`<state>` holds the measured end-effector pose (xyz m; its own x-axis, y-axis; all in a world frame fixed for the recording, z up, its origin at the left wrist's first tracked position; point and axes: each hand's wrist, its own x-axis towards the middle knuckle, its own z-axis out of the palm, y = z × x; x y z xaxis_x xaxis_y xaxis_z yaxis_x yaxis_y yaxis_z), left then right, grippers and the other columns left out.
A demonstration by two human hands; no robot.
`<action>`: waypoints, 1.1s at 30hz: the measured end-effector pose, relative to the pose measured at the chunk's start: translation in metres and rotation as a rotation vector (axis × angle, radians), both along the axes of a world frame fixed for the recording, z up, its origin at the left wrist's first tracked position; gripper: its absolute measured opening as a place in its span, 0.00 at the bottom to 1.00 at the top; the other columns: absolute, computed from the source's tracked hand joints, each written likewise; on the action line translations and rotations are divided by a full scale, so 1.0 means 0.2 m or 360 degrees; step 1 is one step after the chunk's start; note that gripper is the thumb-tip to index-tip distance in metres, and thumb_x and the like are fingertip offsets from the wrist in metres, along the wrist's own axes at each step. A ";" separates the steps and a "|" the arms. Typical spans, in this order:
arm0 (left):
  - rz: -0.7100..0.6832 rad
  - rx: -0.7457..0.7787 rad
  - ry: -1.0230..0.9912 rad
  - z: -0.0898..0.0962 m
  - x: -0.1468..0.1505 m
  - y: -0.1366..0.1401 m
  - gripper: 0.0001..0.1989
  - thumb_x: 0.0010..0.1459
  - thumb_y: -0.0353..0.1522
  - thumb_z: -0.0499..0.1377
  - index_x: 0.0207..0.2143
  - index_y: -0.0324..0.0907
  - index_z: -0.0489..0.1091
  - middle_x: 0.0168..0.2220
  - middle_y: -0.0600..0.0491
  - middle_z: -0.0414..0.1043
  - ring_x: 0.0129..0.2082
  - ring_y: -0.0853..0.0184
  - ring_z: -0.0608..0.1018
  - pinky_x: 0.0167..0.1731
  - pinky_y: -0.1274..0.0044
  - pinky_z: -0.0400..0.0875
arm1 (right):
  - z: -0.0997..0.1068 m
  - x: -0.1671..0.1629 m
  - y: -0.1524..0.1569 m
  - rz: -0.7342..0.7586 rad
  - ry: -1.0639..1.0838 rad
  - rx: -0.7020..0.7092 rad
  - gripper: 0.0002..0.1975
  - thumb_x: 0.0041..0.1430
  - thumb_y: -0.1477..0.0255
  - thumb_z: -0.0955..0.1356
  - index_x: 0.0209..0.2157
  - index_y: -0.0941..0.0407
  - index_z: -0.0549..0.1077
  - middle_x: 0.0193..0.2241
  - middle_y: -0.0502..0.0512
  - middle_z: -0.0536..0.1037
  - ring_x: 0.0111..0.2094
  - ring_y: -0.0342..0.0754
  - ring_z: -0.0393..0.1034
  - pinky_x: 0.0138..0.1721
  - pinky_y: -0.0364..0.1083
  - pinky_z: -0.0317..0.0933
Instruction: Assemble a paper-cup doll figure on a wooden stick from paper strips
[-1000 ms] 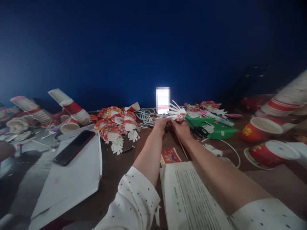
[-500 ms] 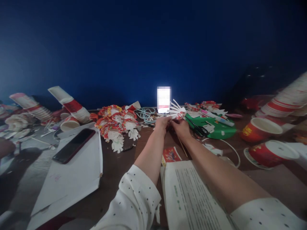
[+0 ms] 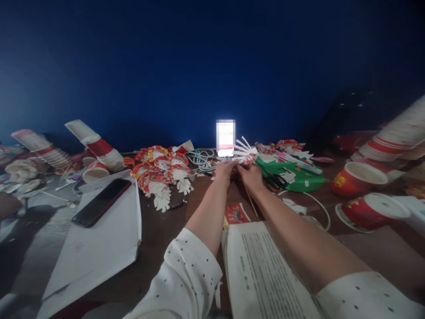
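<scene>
Both my hands meet at the middle of the table around a white paper piece cut into strips (image 3: 246,149), with red print near its base. Its strips fan up and to the right. My left hand (image 3: 226,172) has its fingers closed at the left side of the piece. My right hand (image 3: 250,177) pinches it from the right, fingertips close to the left hand's. A thin wooden stick (image 3: 252,203) slants down from below my right hand; whether that hand holds it I cannot tell. Just right of the right hand lie black scissors (image 3: 277,180).
A bright screen (image 3: 226,137) stands behind my hands. Cut red-and-white paper pieces (image 3: 162,170) are heaped to the left, beside a phone (image 3: 102,202) on a white box (image 3: 99,248). A green sheet (image 3: 305,179), red paper cups (image 3: 360,177) and a printed booklet (image 3: 265,270) lie around.
The view has shifted slightly. My hands stay together at the same place, with the paper piece between them nearly unmoved.
</scene>
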<state>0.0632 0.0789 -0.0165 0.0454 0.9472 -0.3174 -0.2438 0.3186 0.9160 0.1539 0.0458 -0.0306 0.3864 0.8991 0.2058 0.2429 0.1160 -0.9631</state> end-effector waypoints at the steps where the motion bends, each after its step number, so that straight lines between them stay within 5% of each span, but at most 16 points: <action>1: -0.0038 0.0015 0.0012 0.00 0.00 0.00 0.11 0.57 0.32 0.65 0.24 0.41 0.67 0.15 0.60 0.60 0.14 0.76 0.61 0.17 0.82 0.54 | -0.01 0.00 0.01 -0.0006 0.0033 -0.0002 0.12 0.46 0.60 0.70 0.25 0.56 0.75 0.20 0.53 0.77 0.27 0.53 0.72 0.30 0.48 0.65; 6: -0.0231 0.0085 0.0025 -0.03 -0.01 0.03 0.15 0.62 0.38 0.61 0.24 0.40 0.68 0.16 0.57 0.62 0.14 0.77 0.62 0.16 0.83 0.52 | -0.05 0.02 0.03 -0.0027 0.0215 -0.0038 0.14 0.45 0.58 0.71 0.25 0.55 0.74 0.20 0.53 0.76 0.23 0.50 0.69 0.25 0.47 0.63; 12: -0.0344 0.0075 0.0003 -0.04 -0.02 0.03 0.09 0.60 0.33 0.61 0.26 0.39 0.72 0.17 0.57 0.63 0.13 0.77 0.60 0.15 0.84 0.51 | -0.04 0.03 0.03 0.0071 0.0390 -0.0064 0.14 0.42 0.57 0.71 0.23 0.54 0.71 0.18 0.49 0.74 0.19 0.46 0.65 0.22 0.45 0.60; 20: -0.0209 0.0079 0.0109 -0.02 -0.03 0.02 0.06 0.55 0.29 0.62 0.25 0.40 0.74 0.16 0.56 0.65 0.14 0.76 0.62 0.18 0.83 0.55 | -0.05 0.02 0.01 0.0056 0.0227 -0.0056 0.18 0.45 0.52 0.71 0.25 0.54 0.72 0.17 0.50 0.74 0.21 0.48 0.66 0.23 0.46 0.60; 33: -0.0022 0.0067 0.0223 0.03 0.00 -0.01 0.11 0.55 0.25 0.61 0.20 0.40 0.69 0.15 0.56 0.63 0.15 0.75 0.64 0.20 0.82 0.58 | -0.01 0.00 -0.02 0.0096 0.0117 -0.0032 0.15 0.48 0.57 0.70 0.22 0.55 0.72 0.16 0.50 0.73 0.19 0.48 0.66 0.23 0.46 0.58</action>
<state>0.0626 0.0762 -0.0096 0.0165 0.9594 -0.2816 -0.1087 0.2817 0.9533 0.1545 0.0422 -0.0332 0.3450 0.9248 0.1602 0.1646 0.1084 -0.9804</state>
